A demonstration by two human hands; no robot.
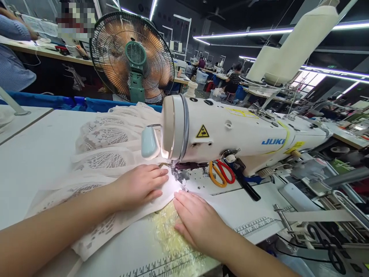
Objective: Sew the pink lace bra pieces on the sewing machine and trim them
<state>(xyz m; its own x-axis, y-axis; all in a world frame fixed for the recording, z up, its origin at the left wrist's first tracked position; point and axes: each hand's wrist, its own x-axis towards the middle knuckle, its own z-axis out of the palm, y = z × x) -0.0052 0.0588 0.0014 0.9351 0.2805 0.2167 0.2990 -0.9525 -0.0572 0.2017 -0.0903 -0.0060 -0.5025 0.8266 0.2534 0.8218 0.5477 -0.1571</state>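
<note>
My left hand (140, 185) lies flat and open on white lace fabric (103, 161), fingers pointing at the presser foot (179, 177) of a white Juki sewing machine (230, 134). Just in front of the needle my right hand (196, 221) rests flat with fingers together on the cloth's edge. The fabric trails off to the left and back in ruffled folds.
Orange and red scissors (221, 173) hang under the machine arm. A standing fan (132, 57) is behind the table. Large thread cones (294, 42) rise at the right. A ruler strip (253, 225) marks the table's front edge. Other people work at benches behind.
</note>
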